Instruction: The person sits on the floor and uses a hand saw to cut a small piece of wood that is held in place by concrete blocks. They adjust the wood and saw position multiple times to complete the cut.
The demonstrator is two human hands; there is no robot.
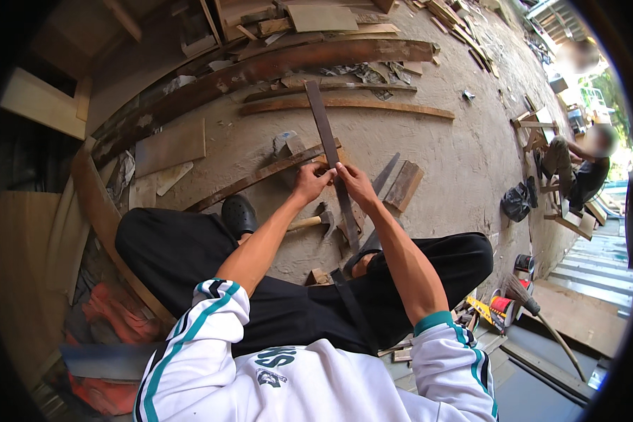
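A long dark wooden strip (321,126) runs away from me between my hands, its near end down by my right foot. My right hand (356,186) grips it near the middle, thumb on top. Close against the strip's left edge is my left hand (312,183), fingers pinched; what they hold is too small to tell. Under my hands a second wooden strip (260,174) slants across the ground. A hammer (306,223) with a pale handle lies between my feet. Right of my right hand are a saw blade (385,174) and a thick wooden block (404,186).
Long boards (359,103) and a heavy rusty-brown beam (274,65) lie ahead. A plywood piece (170,146) rests on the left. At right are a broom (524,295), paint cans (523,264) and a black bag (517,202). Another person (584,172) sits farther off.
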